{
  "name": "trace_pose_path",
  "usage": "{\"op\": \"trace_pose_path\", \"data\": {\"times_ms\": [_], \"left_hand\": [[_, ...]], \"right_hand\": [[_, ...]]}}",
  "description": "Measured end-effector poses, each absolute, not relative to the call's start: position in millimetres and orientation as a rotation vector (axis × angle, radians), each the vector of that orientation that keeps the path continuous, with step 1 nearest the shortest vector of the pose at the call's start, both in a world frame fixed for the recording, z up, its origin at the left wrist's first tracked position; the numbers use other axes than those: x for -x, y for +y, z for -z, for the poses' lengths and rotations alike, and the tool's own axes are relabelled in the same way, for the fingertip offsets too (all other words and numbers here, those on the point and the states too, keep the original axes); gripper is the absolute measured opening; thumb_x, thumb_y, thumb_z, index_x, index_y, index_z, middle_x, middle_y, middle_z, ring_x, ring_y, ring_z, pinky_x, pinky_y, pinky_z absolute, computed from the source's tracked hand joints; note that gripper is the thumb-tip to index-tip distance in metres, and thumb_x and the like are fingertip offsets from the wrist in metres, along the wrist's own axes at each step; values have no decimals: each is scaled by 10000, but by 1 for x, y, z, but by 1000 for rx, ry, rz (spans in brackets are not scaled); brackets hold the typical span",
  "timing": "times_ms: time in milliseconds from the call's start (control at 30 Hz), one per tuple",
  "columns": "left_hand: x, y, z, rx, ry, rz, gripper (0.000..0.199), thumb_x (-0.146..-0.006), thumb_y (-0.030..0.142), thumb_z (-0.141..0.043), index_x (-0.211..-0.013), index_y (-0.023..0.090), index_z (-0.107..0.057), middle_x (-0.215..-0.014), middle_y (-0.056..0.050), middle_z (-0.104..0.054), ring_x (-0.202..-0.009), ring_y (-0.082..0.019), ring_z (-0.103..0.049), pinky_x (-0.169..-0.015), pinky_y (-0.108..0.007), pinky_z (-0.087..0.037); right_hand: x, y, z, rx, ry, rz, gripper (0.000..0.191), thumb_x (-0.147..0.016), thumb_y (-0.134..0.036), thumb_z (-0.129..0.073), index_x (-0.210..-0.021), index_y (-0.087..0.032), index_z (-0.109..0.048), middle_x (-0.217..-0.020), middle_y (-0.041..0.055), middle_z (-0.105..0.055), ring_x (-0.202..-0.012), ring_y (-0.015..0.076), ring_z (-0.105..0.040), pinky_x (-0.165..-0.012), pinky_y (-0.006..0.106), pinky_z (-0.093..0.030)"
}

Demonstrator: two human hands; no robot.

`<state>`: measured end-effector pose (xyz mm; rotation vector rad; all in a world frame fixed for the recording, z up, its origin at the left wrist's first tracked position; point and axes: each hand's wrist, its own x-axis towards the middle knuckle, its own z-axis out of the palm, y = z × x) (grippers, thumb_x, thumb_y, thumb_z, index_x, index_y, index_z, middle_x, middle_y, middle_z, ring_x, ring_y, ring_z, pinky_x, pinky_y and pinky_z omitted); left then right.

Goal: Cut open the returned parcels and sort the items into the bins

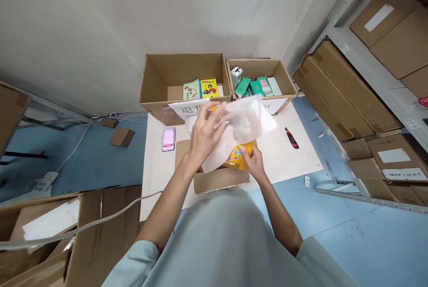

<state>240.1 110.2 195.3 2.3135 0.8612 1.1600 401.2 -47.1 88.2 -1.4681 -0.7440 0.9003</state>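
My left hand [207, 133] is closed on a whitish translucent wrapping sheet [245, 119], which is blurred by motion. In my right hand [254, 160] is a yellow-orange packet [236, 157] with printed lettering, gripped at its right edge with the thumb on top. The sheet covers the packet's upper left part. Both are above an open cardboard box [220, 180], whose inside is mostly hidden by my hands and the sheet.
Behind stand a large carton [157, 79] with booklets and a smaller carton [284, 72] with green boxes. A phone [168, 139] lies left on the white table [277, 157], a red-black cutter [292, 138] right. Shelves with cartons [351, 95] flank the right side.
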Motion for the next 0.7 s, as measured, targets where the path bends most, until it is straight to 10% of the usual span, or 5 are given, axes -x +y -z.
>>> {"op": "trace_pose_path", "data": {"times_ms": [133,300,567,700], "left_hand": [[-267,107,-177,-2279,1206,-1288,639,-994,595,-851,-1482,249,-626,-1558,-189,-584,-1489,-402,-578,-1253,-599,-524],[-309,85,-163,-2289,1383,-936,404,-975,584,-857,-1009,241,-647,-1129,-137,-706,-1124,-366,-712,-1022,-507,-597],[-416,66,-174,-1737,921,-445,474,-1043,656,-736,-888,210,-771,-914,-153,-796,-1032,-410,-795,-914,-492,-627],[-476,54,-174,-1109,590,-265,483,-934,557,-932,-1227,186,-832,-1045,-160,-853,-1124,-440,-823,-949,-563,-702]], "right_hand": [[-419,-68,-109,1305,-556,-1026,494,-922,-722,-853,-1120,-277,-774,-1058,42,-850,-970,295,-817,-832,417,-706],[-444,-97,-106,1210,-396,-1083,549,-885,-688,-910,-1204,-263,-777,-1166,74,-876,-1110,342,-843,-924,472,-731],[-517,-135,-121,1190,-270,-936,661,-813,-720,-939,-1261,-263,-774,-1245,105,-877,-1245,394,-824,-987,506,-735],[-572,-157,-125,1247,-264,-805,687,-804,-722,-940,-1284,-256,-784,-1255,110,-872,-1247,409,-816,-1017,541,-718]]}}
